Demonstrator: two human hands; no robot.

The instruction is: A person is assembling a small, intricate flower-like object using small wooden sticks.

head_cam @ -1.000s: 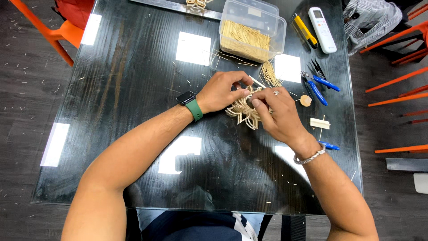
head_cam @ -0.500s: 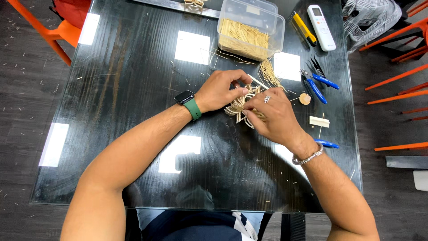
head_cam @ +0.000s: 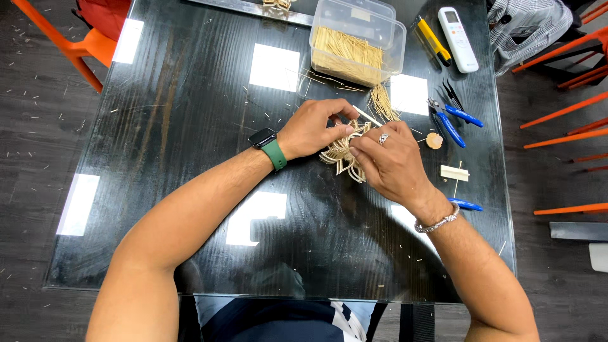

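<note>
- The left hand [head_cam: 313, 128], with a watch on a green band, is closed around the top edge of a small stick ornament [head_cam: 342, 155], and its fingers pinch the piece.
- The right hand [head_cam: 392, 163], with one ring and one bracelet, is also curled shut on the same ornament; its fingertips press on the near side.
- The ornament lies on the dark glass counter [head_cam: 190, 114], between both hands, a little right of the middle.
- I judge the work to be well advanced — several curved loops are already joined in a fan or flower shape — but not finished, because both hands work on it and many sticks remain.
- One clear plastic box [head_cam: 358, 38] full of thin sticks stands behind the hands, and one loose bundle of sticks [head_cam: 383, 101] lies just beside it.
- On the right I count two blue-handled pliers [head_cam: 453, 120], one blue pen [head_cam: 465, 204], one yellow cutter knife [head_cam: 432, 40] and one white remote control [head_cam: 457, 38].
</note>
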